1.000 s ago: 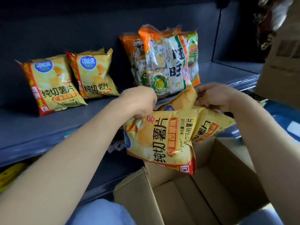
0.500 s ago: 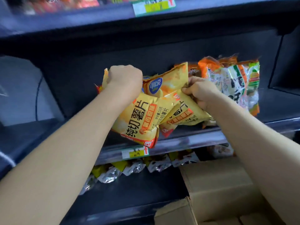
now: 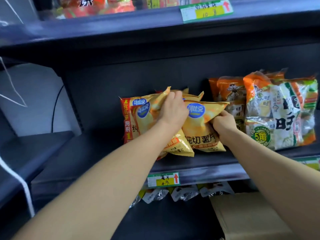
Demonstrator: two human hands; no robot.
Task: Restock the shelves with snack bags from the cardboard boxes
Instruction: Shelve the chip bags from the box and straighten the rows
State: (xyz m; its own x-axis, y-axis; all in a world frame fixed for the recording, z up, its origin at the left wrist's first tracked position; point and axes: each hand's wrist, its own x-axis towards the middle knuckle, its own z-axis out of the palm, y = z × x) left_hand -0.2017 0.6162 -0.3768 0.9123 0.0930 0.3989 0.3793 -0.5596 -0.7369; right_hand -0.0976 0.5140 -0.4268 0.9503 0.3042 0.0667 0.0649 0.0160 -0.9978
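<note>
Glossy yellow foil chip bags [image 3: 138,102] with blue oval logos crowd together on the dark metal shelf [image 3: 199,160], leaning on one another. The left grip [image 3: 173,111] holds the top of the tilted front bag [image 3: 147,123]; the right grip [image 3: 223,125] pinches the side edge of the upright right-most bag [image 3: 199,132]. A brown cardboard box [image 3: 251,215] sits below, lower right.

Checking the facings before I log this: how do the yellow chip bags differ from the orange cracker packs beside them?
The yellow chip bags are opaque, smaller and leaning in a jumble, gripped by the left hand and right hand; the orange cracker packs are partly see-through, larger, upright and ungripped. Both sit on the same shelf.
</note>
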